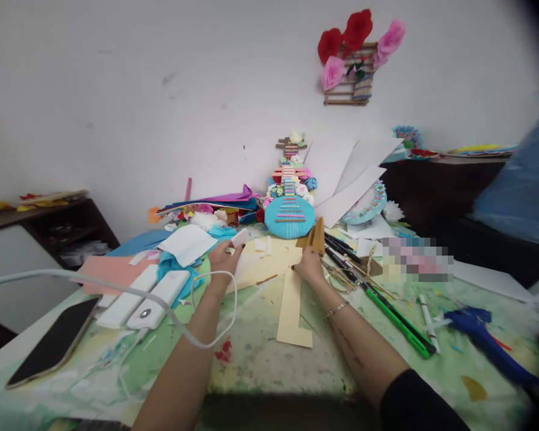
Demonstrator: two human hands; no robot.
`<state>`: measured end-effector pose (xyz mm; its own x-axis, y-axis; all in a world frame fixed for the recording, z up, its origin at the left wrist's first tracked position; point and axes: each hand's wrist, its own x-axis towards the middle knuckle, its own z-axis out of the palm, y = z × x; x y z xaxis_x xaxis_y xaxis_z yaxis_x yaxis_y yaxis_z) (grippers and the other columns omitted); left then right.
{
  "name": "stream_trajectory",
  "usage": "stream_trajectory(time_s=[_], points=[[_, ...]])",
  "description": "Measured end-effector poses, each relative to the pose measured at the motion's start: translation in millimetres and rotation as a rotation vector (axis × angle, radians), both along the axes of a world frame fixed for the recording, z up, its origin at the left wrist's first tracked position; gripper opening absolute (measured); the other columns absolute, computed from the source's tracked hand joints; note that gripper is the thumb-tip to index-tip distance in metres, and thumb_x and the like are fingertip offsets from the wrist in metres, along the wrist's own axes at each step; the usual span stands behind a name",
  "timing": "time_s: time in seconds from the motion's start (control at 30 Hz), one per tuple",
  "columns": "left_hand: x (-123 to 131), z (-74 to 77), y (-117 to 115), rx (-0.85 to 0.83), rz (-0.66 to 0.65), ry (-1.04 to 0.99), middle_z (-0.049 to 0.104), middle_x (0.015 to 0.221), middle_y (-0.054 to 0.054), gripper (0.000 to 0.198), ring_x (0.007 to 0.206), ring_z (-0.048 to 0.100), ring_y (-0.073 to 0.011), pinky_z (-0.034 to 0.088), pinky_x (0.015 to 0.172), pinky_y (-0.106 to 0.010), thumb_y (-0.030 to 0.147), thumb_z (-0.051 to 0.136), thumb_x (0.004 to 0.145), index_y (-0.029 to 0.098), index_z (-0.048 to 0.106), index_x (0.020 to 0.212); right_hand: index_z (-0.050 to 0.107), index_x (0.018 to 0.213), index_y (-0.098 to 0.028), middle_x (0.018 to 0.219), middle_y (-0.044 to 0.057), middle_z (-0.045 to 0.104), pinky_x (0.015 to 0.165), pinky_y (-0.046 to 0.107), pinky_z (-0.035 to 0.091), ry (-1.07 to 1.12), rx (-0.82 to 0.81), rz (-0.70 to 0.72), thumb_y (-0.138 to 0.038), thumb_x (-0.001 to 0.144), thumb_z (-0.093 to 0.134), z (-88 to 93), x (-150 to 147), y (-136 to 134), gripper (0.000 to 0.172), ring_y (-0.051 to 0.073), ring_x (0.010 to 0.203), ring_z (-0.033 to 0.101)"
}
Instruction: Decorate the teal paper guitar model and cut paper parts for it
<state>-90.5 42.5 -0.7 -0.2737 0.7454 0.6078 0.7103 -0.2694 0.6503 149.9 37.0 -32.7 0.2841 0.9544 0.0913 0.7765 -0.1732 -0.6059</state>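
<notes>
My left hand pinches a small white block between thumb and fingers at the left end of a cream paper sheet. My right hand is closed around the lower end of a brown folded cardboard piece, with the thumb out to the left. Some of its fingers are hidden. A cream paper strip with an L-shaped end lies below my right hand. Between the hands, small white pieces rest on the cream sheet. Behind them stands a blue paper lute with flowers on its neck.
On the left lie a phone, white power banks and a looping white cable. Pens, a green cutter and a blue glue gun lie to the right. Coloured paper is heaped along the wall.
</notes>
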Motion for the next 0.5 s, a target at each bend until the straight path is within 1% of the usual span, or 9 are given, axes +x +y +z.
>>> stream_trajectory(time_s=[0.07, 0.1, 0.13, 0.2, 0.27, 0.33, 0.37, 0.5], points=[[1.3, 4.7, -2.6, -0.057, 0.023, -0.128, 0.059, 0.054, -0.001, 0.025, 0.053, 0.053, -0.0152, 0.039, 0.054, -0.025, 0.039, 0.066, 0.067, 0.017, 0.059, 0.056, 0.045, 0.113, -0.011, 0.107, 0.021, 0.06, 0.079, 0.034, 0.045, -0.014, -0.012, 0.014, -0.021, 0.069, 0.069, -2.6, -5.6, 0.8, 0.051, 0.03, 0.104, 0.059], [1.9, 6.5, -3.6, -0.068, 0.012, -0.183, 0.058, 0.052, -0.001, 0.026, 0.053, 0.052, -0.0148, 0.038, 0.053, -0.024, 0.039, 0.066, 0.067, 0.017, 0.059, 0.054, 0.045, 0.113, -0.011, 0.108, 0.02, 0.06, 0.08, 0.034, 0.046, -0.019, -0.013, 0.019, -0.024, 0.07, 0.069, -3.4, -7.7, 0.5, 0.05, 0.03, 0.105, 0.058], [2.3, 7.7, -4.3, -0.071, -0.008, -0.238, 0.057, 0.051, -0.001, 0.027, 0.052, 0.05, -0.014, 0.036, 0.051, -0.023, 0.039, 0.065, 0.067, 0.017, 0.059, 0.054, 0.045, 0.113, -0.012, 0.112, 0.021, 0.058, 0.081, 0.035, 0.046, -0.025, -0.01, 0.019, -0.029, 0.071, 0.069, -3.8, -9.2, -0.2, 0.052, 0.03, 0.106, 0.058], [2.7, 8.4, -4.6, -0.059, -0.061, -0.355, 0.057, 0.05, 0.0, 0.027, 0.048, 0.046, -0.0115, 0.031, 0.047, -0.021, 0.039, 0.062, 0.069, 0.016, 0.06, 0.055, 0.043, 0.117, -0.011, 0.122, 0.023, 0.051, 0.084, 0.038, 0.045, -0.035, -0.003, 0.009, -0.039, 0.068, 0.071, -4.1, -11.7, -2.2, 0.063, 0.032, 0.11, 0.055], [2.7, 7.4, -4.0, -0.032, -0.103, -0.452, 0.053, 0.047, 0.002, 0.029, 0.044, 0.039, -0.0094, 0.026, 0.044, -0.02, 0.04, 0.059, 0.071, 0.015, 0.062, 0.059, 0.042, 0.119, -0.01, 0.126, 0.025, 0.047, 0.085, 0.04, 0.045, -0.035, -0.004, 0.0, -0.042, 0.062, 0.075, -3.8, -13.9, -3.6, 0.073, 0.034, 0.113, 0.052], [2.4, 5.6, -3.0, 0.001, -0.131, -0.494, 0.048, 0.045, 0.004, 0.03, 0.043, 0.035, -0.009, 0.023, 0.043, -0.02, 0.042, 0.056, 0.073, 0.015, 0.062, 0.061, 0.043, 0.118, -0.01, 0.123, 0.024, 0.05, 0.085, 0.04, 0.045, -0.015, -0.018, 0.001, -0.037, 0.06, 0.077, -3.3, -15.7, -3.3, 0.073, 0.034, 0.112, 0.053], [2.1, 4.8, -2.6, 0.015, -0.14, -0.493, 0.047, 0.045, 0.004, 0.031, 0.043, 0.035, -0.0092, 0.023, 0.044, -0.02, 0.042, 0.055, 0.074, 0.015, 0.062, 0.062, 0.044, 0.118, -0.01, 0.12, 0.023, 0.052, 0.084, 0.04, 0.046, 0.003, -0.025, 0.0, -0.034, 0.06, 0.077, -3.2, -16.1, -2.4, 0.071, 0.034, 0.111, 0.054], [1.4, 2.8, -0.6, 0.022, -0.147, -0.514, 0.05, 0.047, 0.003, 0.031, 0.046, 0.039, -0.0095, 0.027, 0.045, -0.02, 0.04, 0.054, 0.076, 0.016, 0.055, 0.055, 0.047, 0.117, -0.01, 0.111, 0.019, 0.059, 0.081, 0.039, 0.047, 0.116, -0.053, -0.023, -0.024, 0.061, 0.078, -4.6, -11.1, 4.3, 0.065, 0.032, 0.105, 0.058]])
